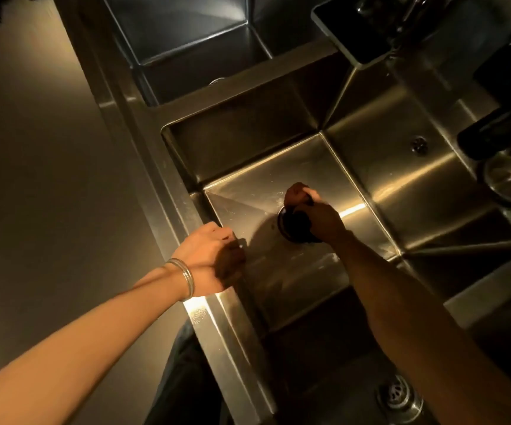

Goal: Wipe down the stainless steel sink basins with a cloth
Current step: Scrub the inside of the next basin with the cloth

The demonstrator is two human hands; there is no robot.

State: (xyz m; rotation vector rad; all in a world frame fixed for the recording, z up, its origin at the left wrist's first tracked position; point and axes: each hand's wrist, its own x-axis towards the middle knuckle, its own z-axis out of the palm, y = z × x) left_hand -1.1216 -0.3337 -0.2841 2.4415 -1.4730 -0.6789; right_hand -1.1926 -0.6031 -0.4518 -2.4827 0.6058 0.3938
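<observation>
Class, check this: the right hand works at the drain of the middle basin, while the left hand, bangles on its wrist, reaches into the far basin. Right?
Not quite. The head view shows the left hand resting on the rim of the middle basin, not reaching into the far basin. The rest holds.
</observation>
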